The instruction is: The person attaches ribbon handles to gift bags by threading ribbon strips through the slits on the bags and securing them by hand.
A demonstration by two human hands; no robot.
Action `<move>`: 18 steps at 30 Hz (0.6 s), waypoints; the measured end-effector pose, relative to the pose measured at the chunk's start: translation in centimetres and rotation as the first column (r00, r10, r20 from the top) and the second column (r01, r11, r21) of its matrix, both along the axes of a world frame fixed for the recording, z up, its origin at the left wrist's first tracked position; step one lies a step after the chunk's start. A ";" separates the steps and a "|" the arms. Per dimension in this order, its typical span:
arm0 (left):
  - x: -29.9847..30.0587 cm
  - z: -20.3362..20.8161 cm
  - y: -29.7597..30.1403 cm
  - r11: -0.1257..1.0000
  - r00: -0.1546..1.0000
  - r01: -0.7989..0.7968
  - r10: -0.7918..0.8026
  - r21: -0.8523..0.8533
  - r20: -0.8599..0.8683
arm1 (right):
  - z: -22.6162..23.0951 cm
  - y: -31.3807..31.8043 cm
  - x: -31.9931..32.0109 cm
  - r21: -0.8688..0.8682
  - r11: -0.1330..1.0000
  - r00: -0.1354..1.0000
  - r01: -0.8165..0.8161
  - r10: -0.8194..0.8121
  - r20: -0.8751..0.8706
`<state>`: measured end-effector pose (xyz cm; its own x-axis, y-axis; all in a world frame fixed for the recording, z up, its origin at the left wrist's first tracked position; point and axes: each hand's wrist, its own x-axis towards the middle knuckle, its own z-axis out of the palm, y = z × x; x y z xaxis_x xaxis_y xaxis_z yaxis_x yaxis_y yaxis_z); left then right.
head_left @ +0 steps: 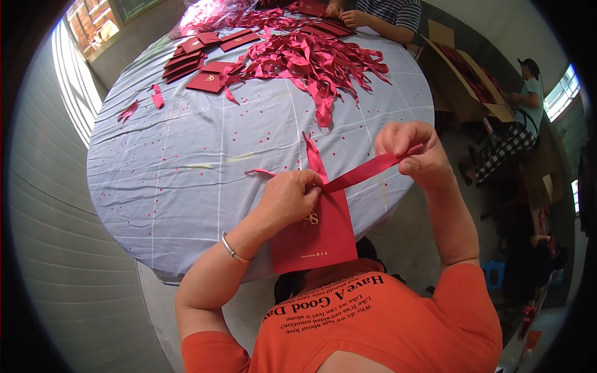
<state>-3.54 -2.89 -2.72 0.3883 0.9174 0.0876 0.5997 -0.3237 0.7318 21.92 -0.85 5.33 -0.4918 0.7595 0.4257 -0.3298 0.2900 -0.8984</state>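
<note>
Crimson satin-like ribbon (pixel 367 173), flat and narrow, is stretching straight between both hands. Left hand (pixel 291 198) is pinching it, thumb and fingers nearly closed, at the top edge of a dark-red, flat rectangular card folder with gold print (pixel 329 230); folder is lying just below that hand, toward the body. Right hand (pixel 413 152) is gripping near the ribbon's end between thumb and fingers, up and right of the left. Loose crimson ribbon tails (pixel 315 158) are sticking out ahead and left of the left hand. Step in hand is looking like tying or tightening at the folder's top; next move is probably calling for a firm left pinch and a controlled right-hand pull
</note>
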 end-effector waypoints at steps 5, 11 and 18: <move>-0.8 0.2 0.5 0.998 0.978 0.063 -0.057 -0.025 0.200 | 1.1 -1.6 -4.6 -0.079 0.997 0.995 -0.011 0.003 -0.101; -1.3 0.6 0.8 0.981 0.944 0.038 0.028 -0.191 0.329 | -3.9 -2.1 -7.1 0.665 0.743 0.595 0.073 -0.568 0.569; -2.1 1.0 1.1 0.997 0.980 0.058 -0.068 0.058 0.189 | -7.0 -0.1 -6.7 0.543 0.834 0.694 0.104 -0.452 0.561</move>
<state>-5.67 -1.75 -1.68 0.4169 0.8838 0.2125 0.4277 -0.3970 0.8120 15.27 -0.99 -1.69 -0.5656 0.7199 0.4022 0.4419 0.6764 -0.5893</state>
